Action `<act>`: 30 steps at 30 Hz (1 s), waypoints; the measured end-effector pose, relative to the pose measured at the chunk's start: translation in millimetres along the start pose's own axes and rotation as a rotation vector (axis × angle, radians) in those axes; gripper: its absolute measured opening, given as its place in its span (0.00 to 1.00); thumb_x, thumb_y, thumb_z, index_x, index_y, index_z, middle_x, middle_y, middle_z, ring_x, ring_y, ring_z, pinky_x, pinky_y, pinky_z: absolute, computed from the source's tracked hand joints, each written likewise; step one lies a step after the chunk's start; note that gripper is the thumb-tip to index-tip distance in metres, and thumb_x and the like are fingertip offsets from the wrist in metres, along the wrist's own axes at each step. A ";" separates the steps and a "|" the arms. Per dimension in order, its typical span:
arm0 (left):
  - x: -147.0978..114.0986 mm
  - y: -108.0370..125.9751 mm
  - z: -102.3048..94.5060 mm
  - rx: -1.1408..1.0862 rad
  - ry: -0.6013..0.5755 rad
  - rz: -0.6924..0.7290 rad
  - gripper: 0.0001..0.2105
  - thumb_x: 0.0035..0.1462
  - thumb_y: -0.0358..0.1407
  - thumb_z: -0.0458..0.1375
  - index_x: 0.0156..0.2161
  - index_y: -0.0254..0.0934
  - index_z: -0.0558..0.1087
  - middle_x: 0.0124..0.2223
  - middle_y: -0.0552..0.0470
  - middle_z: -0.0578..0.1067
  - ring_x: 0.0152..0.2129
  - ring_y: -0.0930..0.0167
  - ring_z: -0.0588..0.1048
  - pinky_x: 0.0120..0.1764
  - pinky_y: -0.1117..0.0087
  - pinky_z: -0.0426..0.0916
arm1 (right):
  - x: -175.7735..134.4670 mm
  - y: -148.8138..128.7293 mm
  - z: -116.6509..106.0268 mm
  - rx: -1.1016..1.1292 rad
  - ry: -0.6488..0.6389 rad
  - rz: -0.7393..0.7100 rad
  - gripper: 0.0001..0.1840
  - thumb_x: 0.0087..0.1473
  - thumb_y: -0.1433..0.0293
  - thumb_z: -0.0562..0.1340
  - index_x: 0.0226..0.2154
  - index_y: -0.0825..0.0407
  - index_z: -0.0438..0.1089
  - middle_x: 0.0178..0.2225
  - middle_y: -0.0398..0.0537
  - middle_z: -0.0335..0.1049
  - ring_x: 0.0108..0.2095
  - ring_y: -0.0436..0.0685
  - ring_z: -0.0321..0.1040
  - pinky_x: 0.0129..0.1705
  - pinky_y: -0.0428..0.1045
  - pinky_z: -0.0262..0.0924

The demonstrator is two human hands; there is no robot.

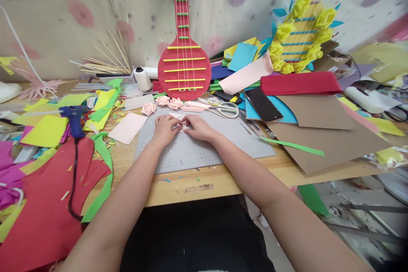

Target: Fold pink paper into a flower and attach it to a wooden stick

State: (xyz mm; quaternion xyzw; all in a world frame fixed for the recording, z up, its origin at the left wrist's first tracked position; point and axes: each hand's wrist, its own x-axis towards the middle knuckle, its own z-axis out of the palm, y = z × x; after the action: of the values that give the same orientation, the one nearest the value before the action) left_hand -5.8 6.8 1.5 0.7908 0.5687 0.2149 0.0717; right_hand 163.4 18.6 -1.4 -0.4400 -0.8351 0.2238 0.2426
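Note:
Over the grey cutting mat [197, 155], my left hand [166, 129] and my right hand [198, 128] meet with fingertips pinched together. Between them is a small piece of pale pink paper [176, 115], mostly hidden by the fingers. Just beyond the hands lie pink paper roses [174, 103] and folded pink paper strips [194, 106]. White-handled scissors [228, 109] rest at the mat's far edge. A pale pink sheet [128, 128] lies left of my left hand.
A red paper lute [184, 70] leans on the wall, a yellow one [298, 36] to its right. Leftward are a blue glue gun [75, 120], a red sheet [47, 204] and coloured scraps. A phone [264, 104], brown boards [331, 144] and a green strip [295, 146] lie right.

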 end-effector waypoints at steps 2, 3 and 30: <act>0.2 -0.2 0.2 0.023 -0.007 -0.004 0.06 0.52 0.40 0.57 0.34 0.45 0.75 0.38 0.51 0.72 0.42 0.65 0.65 0.48 0.60 0.51 | 1.7 1.5 -0.3 0.068 -0.011 0.046 0.14 0.48 0.73 0.59 0.40 0.55 0.63 0.33 0.44 0.67 0.34 0.50 0.62 0.41 0.47 0.54; 0.2 -0.3 0.0 0.029 -0.010 -0.006 0.06 0.52 0.40 0.57 0.34 0.45 0.75 0.38 0.51 0.71 0.42 0.65 0.65 0.47 0.60 0.52 | 2.4 2.0 -0.1 0.099 -0.009 0.075 0.13 0.49 0.74 0.57 0.41 0.55 0.63 0.32 0.43 0.67 0.33 0.49 0.61 0.39 0.47 0.55; -4.4 -8.1 -4.4 0.076 -0.033 0.057 0.11 0.52 0.41 0.54 0.40 0.48 0.75 0.41 0.50 0.67 0.44 0.63 0.61 0.50 0.57 0.50 | -1.9 -4.0 -2.2 -0.092 -0.035 -0.004 0.14 0.50 0.70 0.59 0.41 0.55 0.62 0.38 0.49 0.66 0.39 0.54 0.61 0.44 0.50 0.53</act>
State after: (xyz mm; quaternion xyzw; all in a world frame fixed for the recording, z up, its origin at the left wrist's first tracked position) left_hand -15.9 4.9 1.4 0.8123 0.5523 0.1820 0.0448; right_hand 163.1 15.2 2.3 -0.4448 -0.8497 0.1924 0.2077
